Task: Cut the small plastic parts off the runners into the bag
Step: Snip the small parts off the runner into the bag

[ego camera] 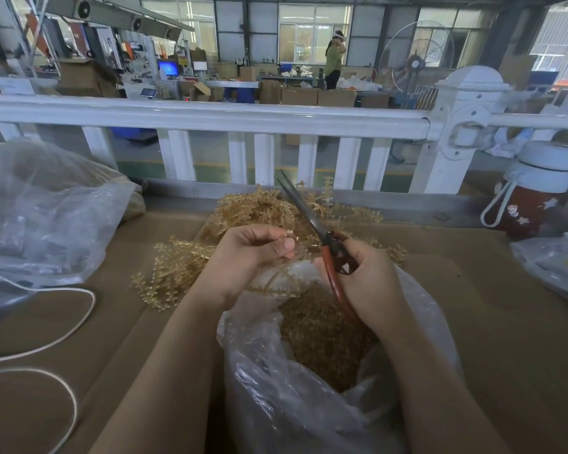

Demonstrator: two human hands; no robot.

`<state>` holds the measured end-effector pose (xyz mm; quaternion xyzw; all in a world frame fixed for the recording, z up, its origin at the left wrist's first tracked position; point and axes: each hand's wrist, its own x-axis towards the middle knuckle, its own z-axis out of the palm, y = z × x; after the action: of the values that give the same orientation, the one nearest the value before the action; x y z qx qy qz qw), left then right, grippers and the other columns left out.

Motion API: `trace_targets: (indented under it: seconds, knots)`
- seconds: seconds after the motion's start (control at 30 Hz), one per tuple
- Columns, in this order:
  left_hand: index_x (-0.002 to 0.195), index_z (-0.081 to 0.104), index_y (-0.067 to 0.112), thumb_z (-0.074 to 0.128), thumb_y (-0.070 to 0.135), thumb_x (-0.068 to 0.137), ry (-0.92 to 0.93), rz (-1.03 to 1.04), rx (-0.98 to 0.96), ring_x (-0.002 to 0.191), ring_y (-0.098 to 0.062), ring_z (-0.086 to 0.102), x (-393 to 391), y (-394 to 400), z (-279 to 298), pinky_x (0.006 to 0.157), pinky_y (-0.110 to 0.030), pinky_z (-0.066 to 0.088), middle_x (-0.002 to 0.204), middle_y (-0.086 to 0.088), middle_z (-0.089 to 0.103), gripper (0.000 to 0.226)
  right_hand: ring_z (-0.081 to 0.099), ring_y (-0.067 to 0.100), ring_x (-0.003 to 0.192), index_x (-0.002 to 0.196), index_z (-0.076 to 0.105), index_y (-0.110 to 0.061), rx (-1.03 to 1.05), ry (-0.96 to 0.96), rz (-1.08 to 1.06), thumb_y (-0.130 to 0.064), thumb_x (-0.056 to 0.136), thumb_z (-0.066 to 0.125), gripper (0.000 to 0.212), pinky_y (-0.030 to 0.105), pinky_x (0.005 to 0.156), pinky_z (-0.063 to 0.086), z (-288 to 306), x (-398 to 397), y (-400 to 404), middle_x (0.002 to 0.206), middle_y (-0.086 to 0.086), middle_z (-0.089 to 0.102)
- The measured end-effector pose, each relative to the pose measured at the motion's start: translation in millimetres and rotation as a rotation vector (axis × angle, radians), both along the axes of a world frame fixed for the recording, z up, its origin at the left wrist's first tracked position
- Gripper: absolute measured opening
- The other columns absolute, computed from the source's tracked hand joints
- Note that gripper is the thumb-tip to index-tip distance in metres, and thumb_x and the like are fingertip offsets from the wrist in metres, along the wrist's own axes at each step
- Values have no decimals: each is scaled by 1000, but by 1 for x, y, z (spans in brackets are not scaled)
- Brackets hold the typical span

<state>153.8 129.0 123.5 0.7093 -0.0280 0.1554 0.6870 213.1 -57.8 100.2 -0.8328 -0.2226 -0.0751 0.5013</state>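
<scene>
Head view: left hand (243, 253) pinches an amber plastic runner (277, 283) above the clear plastic bag (276, 404), so cut parts likely drop in. Right hand (361, 276), fingers curled round the handles, grips red-handled scissors (312, 217), blades apparently together, pointing away from the bag.

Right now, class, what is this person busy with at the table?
A person is trimming amber plastic parts. The left hand pinches a runner above an open clear bag already holding cut parts. The right hand grips red-handled scissors, blades pointing away. More runners lie piled behind.
</scene>
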Motion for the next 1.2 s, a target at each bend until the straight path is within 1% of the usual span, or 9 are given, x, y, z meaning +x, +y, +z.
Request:
trace_targets:
  seconds: [0.1, 0.2, 0.3, 0.4, 0.57, 0.8, 1.0, 1.1, 1.2]
  knots:
    - [83, 78, 10, 75, 22, 74, -13, 43, -56, 69, -7, 67, 1, 3, -2, 64, -15, 50, 77, -4, 74, 15, 61, -6, 84, 97, 65, -36, -116, -123, -11, -79, 65, 68, 53, 15, 67, 45, 0, -4, -1, 88, -23, 68]
    - [80, 80, 16, 75, 26, 77, -35, 60, -35, 73, -10, 67, 0, 8, -2, 69, -18, 50, 80, -4, 75, 11, 58, -2, 86, 95, 57, -35, -211, -195, -13, -98, 56, 45, 75, 18, 65, 43, 0, -6, 0, 92, -22, 62]
    - [80, 79, 15, 74, 23, 77, -83, 42, -10, 75, -10, 68, -1, 10, -2, 71, -17, 51, 79, -3, 75, 10, 56, 0, 87, 98, 54, -37, -306, -239, -17, -97, 60, 46, 72, 20, 67, 47, -2, -4, -1, 95, -23, 59]
    - [80, 80, 16, 73, 21, 76, -95, 21, 10, 84, -14, 72, -2, 9, -1, 77, -19, 52, 85, -4, 77, 9, 54, -3, 84, 100, 53, -39, -370, -270, -10, -93, 65, 50, 65, 14, 63, 42, -3, -3, -1, 94, -24, 58]
    - [77, 80, 21, 71, 19, 78, -113, -22, 18, 86, -11, 73, -4, 7, 2, 76, -16, 52, 87, 0, 78, 9, 51, -8, 78, 99, 54, -41, -358, -247, -12, -95, 61, 47, 67, 14, 59, 38, -1, -3, -1, 88, -27, 57]
    - [80, 79, 16, 72, 19, 78, -110, -23, 34, 90, -14, 73, -4, 9, 1, 80, -19, 52, 92, -3, 78, 8, 45, -14, 71, 95, 46, -48, -361, -263, -18, -90, 65, 54, 52, 10, 57, 33, 2, -7, -3, 77, -33, 50]
    - [80, 75, 8, 72, 18, 79, -94, -22, 29, 86, -13, 71, -3, 12, -2, 79, -19, 52, 86, -1, 77, 10, 47, -15, 65, 92, 52, -47, -361, -319, -46, -89, 68, 54, 49, 6, 53, 30, 2, -10, -3, 70, -32, 50]
    - [80, 76, 8, 72, 18, 80, -91, -31, 27, 86, -14, 71, -4, 13, -2, 79, -20, 52, 85, -1, 76, 10, 49, -13, 65, 94, 59, -42, -350, -324, -47, -89, 69, 54, 53, 5, 53, 31, 2, -10, -3, 73, -27, 56]
    - [77, 77, 14, 72, 20, 80, -85, -20, 27, 85, -12, 70, -4, 13, -2, 78, -19, 52, 85, -2, 76, 9, 51, -13, 67, 95, 61, -41, -329, -307, -38, -93, 66, 46, 62, 5, 54, 32, 1, -10, -3, 75, -29, 57]
